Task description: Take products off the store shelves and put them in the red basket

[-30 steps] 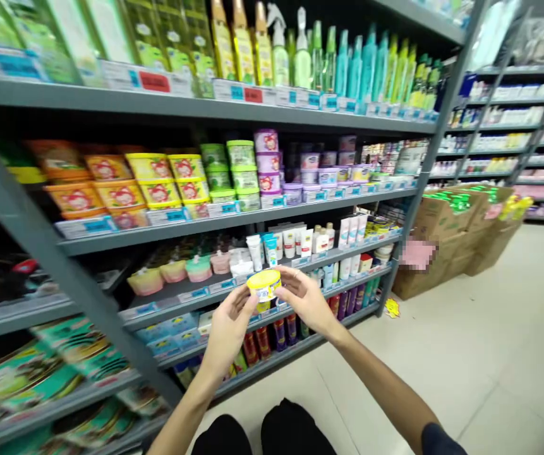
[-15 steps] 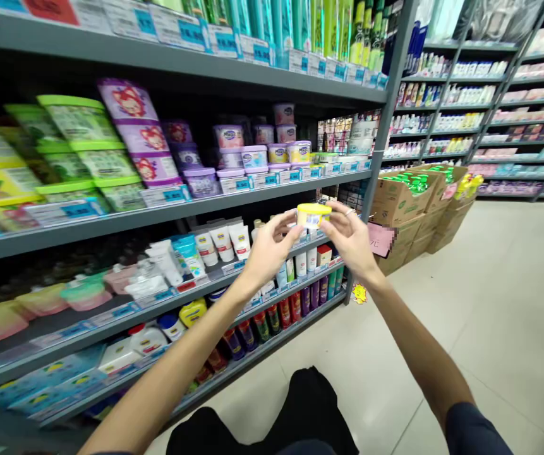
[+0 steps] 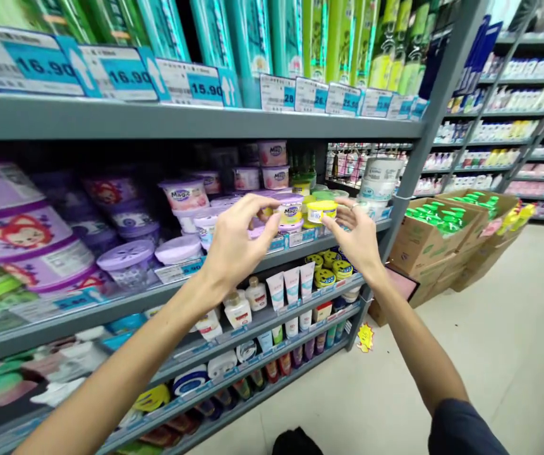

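A small round tub with a yellow lid (image 3: 321, 211) is pinched between the thumb and fingers of my right hand (image 3: 357, 237), in front of the middle shelf's right part. To its left, my left hand (image 3: 241, 246) has its thumb and fingers curved apart with nothing visible between them. Just past those fingertips stands a Magic tub with a yellow label (image 3: 290, 213) on the shelf; whether they touch it I cannot tell. Purple-lidded tubs (image 3: 127, 260) and pink Magic tubs (image 3: 184, 194) sit left of and behind my left hand.
Price tags line the grey shelf edge (image 3: 196, 123) above my hands. Lower down stand white tubes (image 3: 292, 287) and yellow round tins (image 3: 325, 278). A shelf post (image 3: 418, 167) rises right of my right hand, with cardboard boxes of green-topped bottles (image 3: 435, 230) beyond.
My view has come closer to the shelf. The yellow-lidded tub, between both hands before, is now in my right hand at the tubs' shelf, and my left hand has moved apart from it.
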`<state>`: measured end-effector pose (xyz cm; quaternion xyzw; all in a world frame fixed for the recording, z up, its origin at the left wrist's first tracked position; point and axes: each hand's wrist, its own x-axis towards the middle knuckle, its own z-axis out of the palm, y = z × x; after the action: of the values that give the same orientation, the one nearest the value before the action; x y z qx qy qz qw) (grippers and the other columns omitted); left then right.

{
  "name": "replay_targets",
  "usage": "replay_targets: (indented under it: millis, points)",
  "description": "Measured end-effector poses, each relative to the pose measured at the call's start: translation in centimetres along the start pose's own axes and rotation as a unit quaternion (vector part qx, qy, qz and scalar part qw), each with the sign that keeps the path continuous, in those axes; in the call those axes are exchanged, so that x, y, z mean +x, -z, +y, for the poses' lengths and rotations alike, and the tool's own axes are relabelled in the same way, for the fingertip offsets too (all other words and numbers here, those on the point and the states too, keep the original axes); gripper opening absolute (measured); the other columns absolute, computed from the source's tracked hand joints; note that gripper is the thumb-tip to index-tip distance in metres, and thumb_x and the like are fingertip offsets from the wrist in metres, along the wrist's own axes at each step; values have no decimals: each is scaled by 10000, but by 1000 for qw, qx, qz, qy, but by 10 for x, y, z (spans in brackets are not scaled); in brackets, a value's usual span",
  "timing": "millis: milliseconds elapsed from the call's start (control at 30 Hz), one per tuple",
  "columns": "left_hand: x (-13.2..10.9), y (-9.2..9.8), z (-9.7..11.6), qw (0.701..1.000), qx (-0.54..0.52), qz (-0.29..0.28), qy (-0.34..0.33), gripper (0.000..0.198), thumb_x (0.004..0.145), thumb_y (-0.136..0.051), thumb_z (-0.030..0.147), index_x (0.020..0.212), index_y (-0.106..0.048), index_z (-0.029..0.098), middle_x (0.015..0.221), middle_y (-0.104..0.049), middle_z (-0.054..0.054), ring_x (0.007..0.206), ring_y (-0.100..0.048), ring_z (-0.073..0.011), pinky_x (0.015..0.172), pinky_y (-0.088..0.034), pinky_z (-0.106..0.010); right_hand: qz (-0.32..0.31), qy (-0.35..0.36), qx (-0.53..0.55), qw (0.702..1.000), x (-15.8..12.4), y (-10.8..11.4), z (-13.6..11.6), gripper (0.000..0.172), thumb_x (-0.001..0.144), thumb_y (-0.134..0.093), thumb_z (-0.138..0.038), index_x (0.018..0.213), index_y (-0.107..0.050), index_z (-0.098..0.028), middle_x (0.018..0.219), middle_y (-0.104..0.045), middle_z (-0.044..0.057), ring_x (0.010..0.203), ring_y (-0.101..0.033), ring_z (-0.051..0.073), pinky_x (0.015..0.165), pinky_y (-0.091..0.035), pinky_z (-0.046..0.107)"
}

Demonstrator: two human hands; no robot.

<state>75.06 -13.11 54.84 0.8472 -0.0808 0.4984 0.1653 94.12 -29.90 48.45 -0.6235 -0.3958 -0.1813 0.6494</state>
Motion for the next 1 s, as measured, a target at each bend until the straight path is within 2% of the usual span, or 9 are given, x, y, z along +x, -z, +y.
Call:
replay_targets:
  millis: [133, 300, 433, 533, 700, 833, 900, 1000]
  points:
    - [-5, -15, -1, 998, 30, 48, -30, 146, 987, -598, 207, 1054, -725, 180, 1058, -766, -60, 843, -654, -149, 788, -528, -310, -16, 52, -19, 998, 9, -8, 8, 596, 849, -796, -588, 1294, -645, -221, 1180, -782, 115, 1094, -759, 272, 1025, -631, 507]
    - [-38, -29, 26, 997, 39, 60, -7, 173, 997, -564, 217, 1088, -708, 189, 1074, -752, -54, 863, -645, -145, 772, -516, -291, -3, 95, -90, 991, 16, -20, 20, 581, 897, -776, -554, 1333, -611, -208, 1144, -753, 122, 1135, -722, 302, 1070, -577, 533]
    - [-68, -23, 52, 999, 32, 43, 8, 181, 991, -563, 241, 1078, -711, 185, 1072, -764, -56, 840, -641, -145, 772, -514, -295, 32, 90, -185, 978, 10, -24, 18, 495, 925, -761, -514, 1273, -629, -187, 1169, -720, 176, 1187, -662, 367, 1110, -497, 619]
    - [-75, -13, 62, 999, 29, 38, 14, 180, 977, -569, 237, 1063, -719, 186, 1054, -772, -59, 825, -639, -150, 758, -507, -302, 43, 88, -232, 968, 10, -24, 13, 396, 945, -736, -496, 1170, -657, -179, 1152, -727, 173, 1156, -641, 359, 1091, -488, 603]
    - [-75, -3, 58, 998, 19, 27, 47, 184, 966, -579, 241, 1051, -729, 177, 1057, -777, -70, 825, -639, -159, 754, -497, -311, 55, 66, -255, 963, 15, -28, 8, 373, 931, -747, -495, 1098, -680, -168, 1066, -754, 149, 1117, -624, 345, 1068, -470, 576]
    - [-78, -8, 49, 997, 10, 17, 80, 190, 967, -584, 264, 1038, -736, 177, 1048, -778, -68, 825, -635, -161, 753, -485, -309, 34, 48, -268, 962, 15, -26, 4, 364, 955, -713, -470, 1129, -712, -150, 1082, -767, 168, 1131, -610, 364, 1077, -443, 585]
    - [-80, -14, 44, 996, 8, 15, 89, 192, 966, -585, 271, 1037, -738, 179, 1048, -776, -65, 809, -632, -157, 731, -472, -301, 26, 59, -262, 963, 14, -20, 3, 329, 987, -660, -418, 1138, -743, -137, 1106, -776, 184, 1142, -611, 371, 1086, -439, 581]
    - [-79, -23, 36, 996, 3, 12, 85, 210, 966, -590, 288, 1040, -752, 176, 1046, -775, -66, 772, -617, -151, 711, -466, -295, 43, 114, -227, 966, 13, -2, 6, 304, 1021, -551, -306, 1152, -771, -142, 1162, -781, 173, 1144, -623, 347, 1083, -458, 534]
